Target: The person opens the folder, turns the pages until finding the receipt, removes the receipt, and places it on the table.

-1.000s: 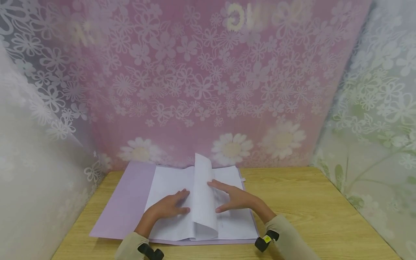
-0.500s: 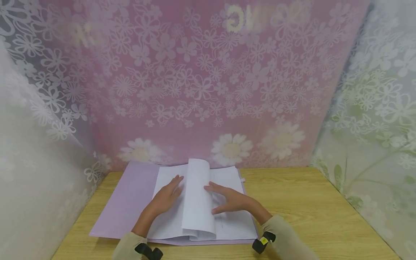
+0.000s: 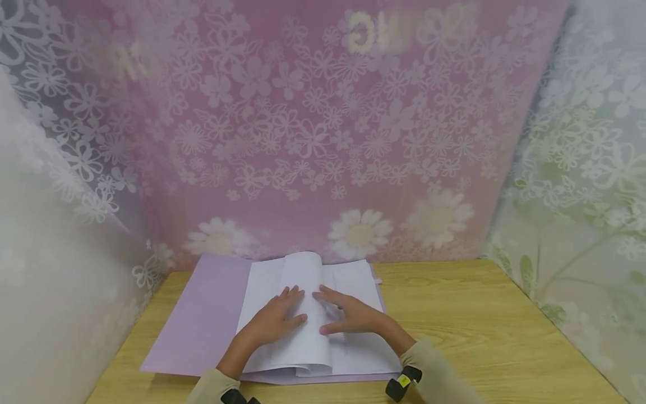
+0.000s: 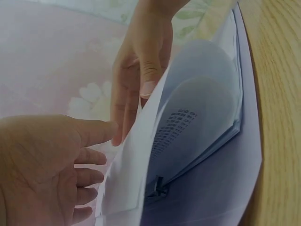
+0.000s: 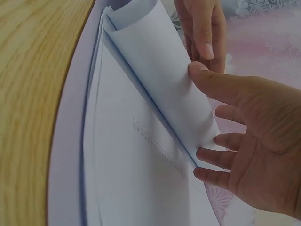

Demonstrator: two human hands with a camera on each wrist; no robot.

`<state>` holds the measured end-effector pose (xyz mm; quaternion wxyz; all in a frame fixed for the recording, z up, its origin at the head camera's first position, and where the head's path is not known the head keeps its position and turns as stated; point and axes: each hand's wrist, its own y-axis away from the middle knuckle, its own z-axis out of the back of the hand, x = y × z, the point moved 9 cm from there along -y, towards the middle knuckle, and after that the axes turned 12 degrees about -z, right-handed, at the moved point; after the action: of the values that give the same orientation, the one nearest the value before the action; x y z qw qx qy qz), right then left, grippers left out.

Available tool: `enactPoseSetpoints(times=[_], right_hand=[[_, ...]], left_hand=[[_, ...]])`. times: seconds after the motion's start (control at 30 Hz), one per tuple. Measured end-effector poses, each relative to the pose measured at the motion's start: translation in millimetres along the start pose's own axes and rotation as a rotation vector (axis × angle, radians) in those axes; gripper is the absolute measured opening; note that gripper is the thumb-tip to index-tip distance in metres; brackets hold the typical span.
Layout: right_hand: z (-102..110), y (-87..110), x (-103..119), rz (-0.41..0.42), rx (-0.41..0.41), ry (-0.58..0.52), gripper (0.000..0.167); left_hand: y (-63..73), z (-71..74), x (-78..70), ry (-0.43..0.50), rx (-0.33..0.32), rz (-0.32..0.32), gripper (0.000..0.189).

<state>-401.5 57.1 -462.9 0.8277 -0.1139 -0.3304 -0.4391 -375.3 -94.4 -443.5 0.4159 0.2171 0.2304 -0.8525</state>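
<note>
A pale purple ring binder (image 3: 202, 314) lies spread on the table, with white sheets (image 3: 353, 350) filed in it. Some of the sheets arch up as a curled page (image 3: 305, 275) near the middle. My left hand (image 3: 275, 320) touches the curl's left side with fingers spread. From the right, my right hand (image 3: 353, 314) holds thumb and fingertips against the curl, fingers apart. Rows of print show on a page's underside (image 4: 174, 127) in the left wrist view, above a dark metal clip (image 4: 159, 188) inside the binder. Faint print also shows on the lower sheet (image 5: 155, 146).
The wooden table (image 3: 474, 320) extends past the binder to the right. A pink flowered curtain (image 3: 303, 140) hangs behind it, with pale flowered sheeting (image 3: 585, 224) on the right. Black wrist bands (image 3: 404, 382) sit on the beige sleeves. A small tab (image 3: 378, 281) sticks out at the binder's right edge.
The raised page has rolled leftward and sunk lower. My left hand went forward, then moved right onto the curl. My right hand shifted slightly left with the page.
</note>
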Motion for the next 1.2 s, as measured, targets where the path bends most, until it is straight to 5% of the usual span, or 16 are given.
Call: enactPoseSetpoints(times=[0.6,0.93,1.2], right_hand=[[-17,1.4,10,0.03,0.049,-0.12,0.075],[-25,-0.2,18,0.083,0.035,-0.005,0.066],[-28,-0.3,21,0.081,0.034,0.063,0.059]], left_hand=[[1.6,-7.4,9.4,-0.002,0.013,0.038,0.065],[1.4,-9.6,12.5,-0.026,0.028,0.004,0.069],[6.3,-14.2,23.6,-0.052,0.105,0.062,0.075]])
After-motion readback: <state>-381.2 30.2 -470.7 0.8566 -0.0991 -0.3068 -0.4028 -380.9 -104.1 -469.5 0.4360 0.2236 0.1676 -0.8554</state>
